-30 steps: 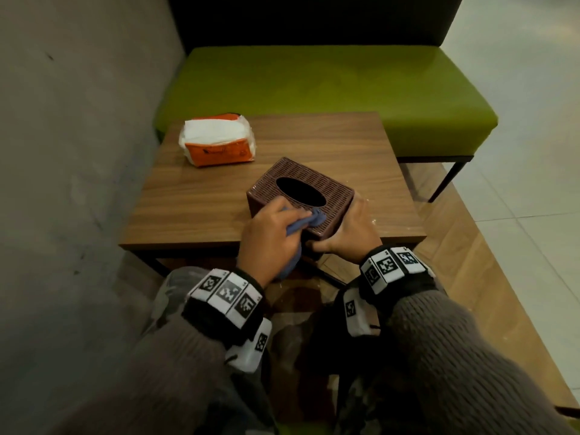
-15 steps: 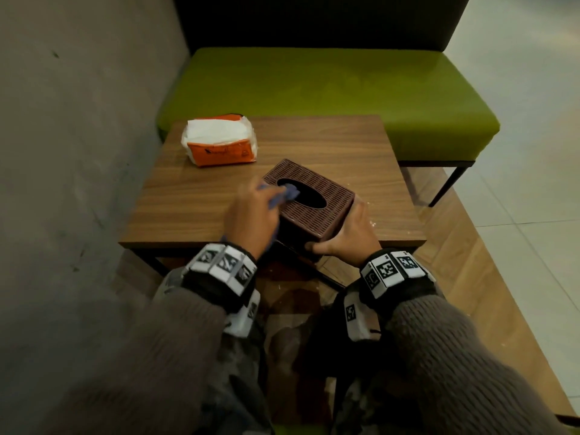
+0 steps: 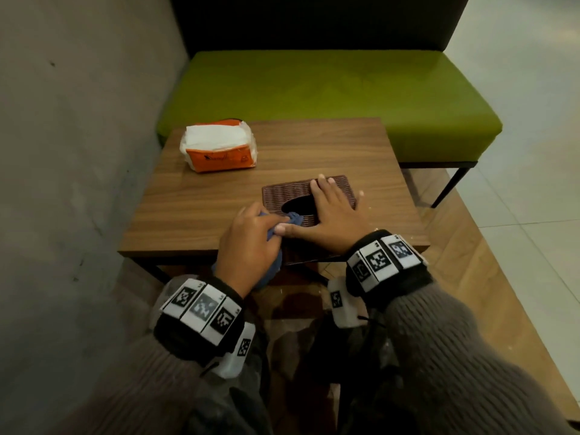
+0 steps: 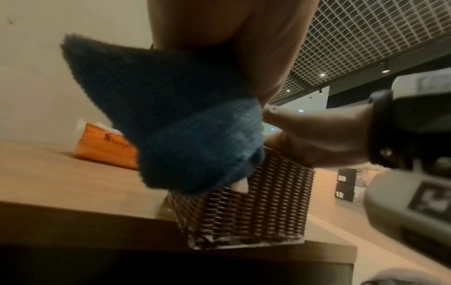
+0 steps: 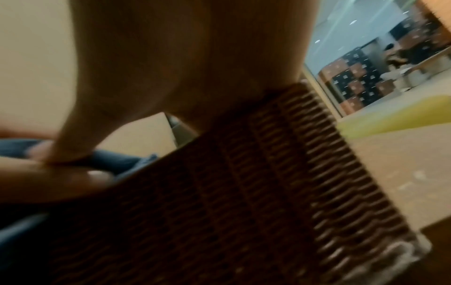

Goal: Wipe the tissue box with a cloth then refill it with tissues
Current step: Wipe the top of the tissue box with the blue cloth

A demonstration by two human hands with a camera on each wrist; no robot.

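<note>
The brown woven tissue box [image 3: 282, 193] stands at the wooden table's [image 3: 194, 208] near edge, its dark oval opening facing up. My right hand [image 3: 332, 211] lies flat on the box top with fingers spread and the thumb along the near edge. My left hand [image 3: 248, 240] grips a bunched blue cloth [image 3: 295, 218] against the box's near left top edge. In the left wrist view the cloth [image 4: 183, 125] hangs over the box corner [image 4: 256, 208]. The right wrist view shows the box wall [image 5: 244, 202] under my palm [image 5: 183, 57]. An orange pack of white tissues [image 3: 219, 149] lies at the table's far left.
A green bench [image 3: 329, 98] with a dark backrest stands behind the table. A grey wall [image 3: 78, 152] runs close along the left. Tiled floor [image 3: 533, 152] is on the right. My knees sit under the table's near edge.
My right hand has moved from the box's near right side onto its top. The box has turned square to the table edge. My left hand has brought the cloth back to the near left edge.
</note>
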